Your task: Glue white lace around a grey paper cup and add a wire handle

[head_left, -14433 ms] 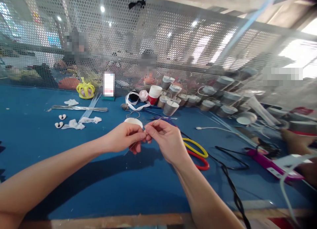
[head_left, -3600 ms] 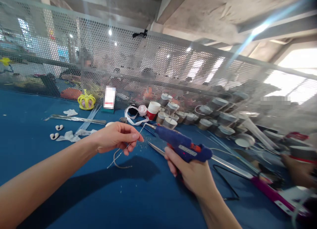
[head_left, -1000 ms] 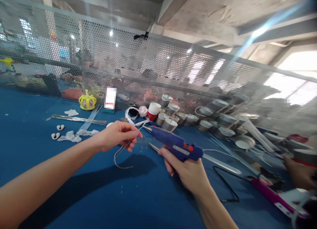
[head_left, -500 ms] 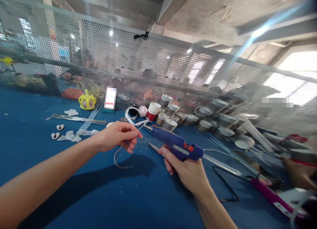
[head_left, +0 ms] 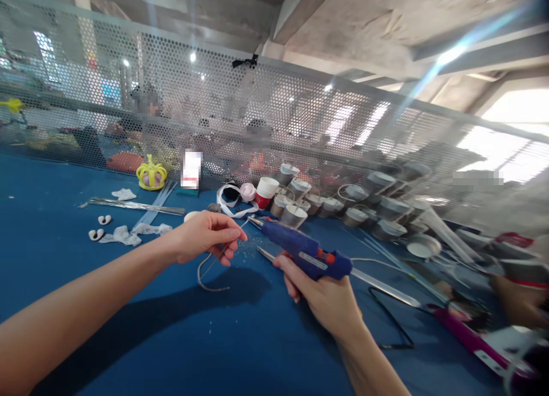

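Observation:
Between the thumb and fingers of my left hand (head_left: 210, 236) is a thin grey cord (head_left: 201, 277), whose loose end curls down below the palm. Its other end sticks up past my fingertips. My right hand (head_left: 317, 290) is wrapped round a blue hot glue gun (head_left: 295, 246), with a clear glue stick (head_left: 386, 286) coming out of its back. The gun's metal nozzle (head_left: 254, 220) is at the upper tip of the cord; I cannot tell if they touch. Pointed metal tips (head_left: 266, 254), perhaps of tweezers, stick out from under my right hand.
Behind stand a yellow crown-shaped piece (head_left: 151, 176), a phone (head_left: 191, 170), paper cups (head_left: 266, 190) and several small grey pots (head_left: 294, 215). White fabric scraps (head_left: 121, 236) and thin rods (head_left: 137, 206) lie left. A perforated metal screen (head_left: 206, 87) closes the back. Another person's hand (head_left: 514, 299) is far right.
The glue gun has shifted very slightly, its nozzle a touch lower and to the left. My left hand and the cord stay almost still.

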Tool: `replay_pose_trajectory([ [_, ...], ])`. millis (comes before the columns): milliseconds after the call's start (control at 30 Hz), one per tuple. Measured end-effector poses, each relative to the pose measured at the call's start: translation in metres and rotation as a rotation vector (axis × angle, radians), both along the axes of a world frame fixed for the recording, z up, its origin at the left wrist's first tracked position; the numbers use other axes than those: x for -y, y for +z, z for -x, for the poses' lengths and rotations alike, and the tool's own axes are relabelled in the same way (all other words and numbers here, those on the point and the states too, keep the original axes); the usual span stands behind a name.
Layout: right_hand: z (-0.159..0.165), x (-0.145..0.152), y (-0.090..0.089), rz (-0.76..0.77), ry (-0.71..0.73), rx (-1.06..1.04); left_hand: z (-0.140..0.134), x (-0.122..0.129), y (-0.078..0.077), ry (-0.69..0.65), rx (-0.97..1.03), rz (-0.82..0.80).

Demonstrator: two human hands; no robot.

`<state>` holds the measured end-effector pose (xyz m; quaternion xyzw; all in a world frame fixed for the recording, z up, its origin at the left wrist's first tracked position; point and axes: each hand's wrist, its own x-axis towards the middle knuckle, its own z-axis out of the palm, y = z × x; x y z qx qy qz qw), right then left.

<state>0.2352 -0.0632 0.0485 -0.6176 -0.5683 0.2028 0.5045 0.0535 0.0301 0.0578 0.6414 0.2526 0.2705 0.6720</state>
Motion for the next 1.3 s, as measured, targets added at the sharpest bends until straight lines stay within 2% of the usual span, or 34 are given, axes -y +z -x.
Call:
replay_pose_trajectory([
  [533,-0.003,-0.004,-0.002,0.003,-0.029,0.005,0.002,-0.002,-0.001,-0.018,0.056,0.005],
  [667,-0.006,-0.005,-0.001,0.003,0.023,-0.048,0.001,-0.003,-0.001,0.037,0.047,-0.005],
  [800,-0.012,-0.007,0.004,0.008,0.106,-0.215,-0.002,-0.003,-0.001,0.131,-0.022,-0.077],
  [900,-0.021,-0.013,0.011,0.046,0.081,-0.323,-0.003,-0.005,-0.002,0.200,-0.068,-0.156],
  [1067,-0.049,-0.034,0.013,0.168,0.062,-0.430,0.000,-0.010,-0.005,0.285,-0.131,-0.403],
  [1167,-0.073,-0.050,0.002,0.240,0.012,-0.281,0.002,-0.011,-0.005,0.303,-0.172,-0.475],
  [1200,-0.081,-0.055,-0.003,0.256,-0.045,-0.176,0.003,-0.011,-0.004,0.305,-0.184,-0.492],
  [1267,-0.095,-0.064,-0.012,0.338,-0.208,0.164,0.003,-0.010,-0.003,0.310,-0.207,-0.532],
  [1300,-0.102,-0.069,-0.017,0.373,-0.249,0.229,0.004,-0.009,-0.003,0.314,-0.217,-0.552],
])
